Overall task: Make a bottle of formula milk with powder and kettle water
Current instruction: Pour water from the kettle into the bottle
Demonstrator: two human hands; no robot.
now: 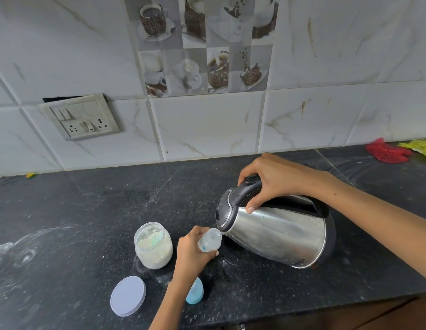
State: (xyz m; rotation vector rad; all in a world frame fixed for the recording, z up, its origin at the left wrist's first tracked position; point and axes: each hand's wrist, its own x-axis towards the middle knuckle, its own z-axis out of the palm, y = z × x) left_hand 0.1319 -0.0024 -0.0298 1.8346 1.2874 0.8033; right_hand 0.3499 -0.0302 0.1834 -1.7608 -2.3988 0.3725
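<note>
The dark speckled stone surface (112, 210) runs along a tiled wall (207, 120) and carries white powder smears at its left side. A switch and socket plate (82, 116) is fixed to the wall at left.

The steel kettle (278, 234) is tilted steeply toward the left, its spout directly over the mouth of the bottle (210, 239), and water is passing from spout to bottle. The right hand (273, 182) has its grip wrapped round the black kettle handle, thumb tip resting on the steel body.

The open powder jar (153, 246), partly filled with pale powder, stands just left of the bottle. Its round lid (128, 296) lies flat on the surface nearer the front edge.

The left hand (190, 253) has its grip closed about the small clear bottle, fingers curled round its side, holding it under the spout. The bottle's base is hidden by the hand.

A blue bottle cap (194, 291) stands beside the left wrist. Red and yellow cloths (388, 152) lie at the far right.
</note>
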